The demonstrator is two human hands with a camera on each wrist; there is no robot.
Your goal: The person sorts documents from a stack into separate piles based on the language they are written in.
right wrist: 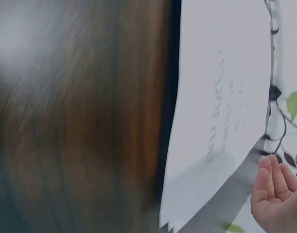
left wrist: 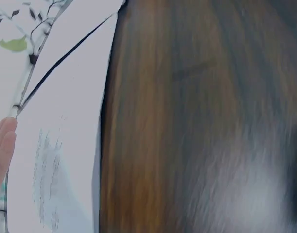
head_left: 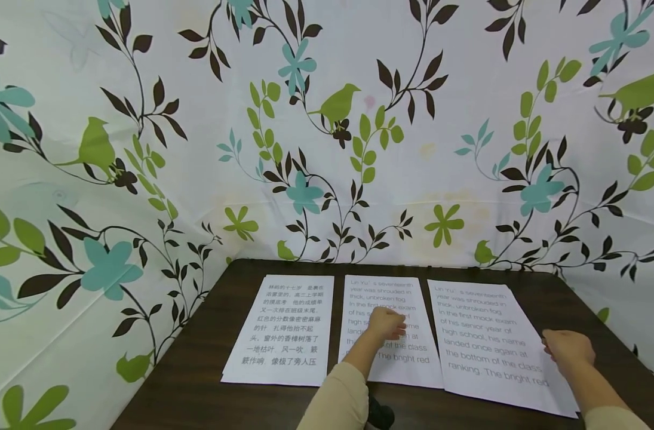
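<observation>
Three sets of printed white paper lie side by side on a dark wood table. The left papers carry Chinese text; the middle papers and right papers carry English text. My left hand hovers over the middle papers and hides part of their lines. In the left wrist view, that hand's fingers lie together, nearly straight, holding nothing visible. Beside the right papers' outer edge is my right hand. Its fingers are loosely bent in the right wrist view, with no sheet seen between them.
The dark table runs back to a patterned cloth wall with birds, leaves and flowers. Lower corners of the right papers fan slightly apart. A small black object shows near the left sleeve.
</observation>
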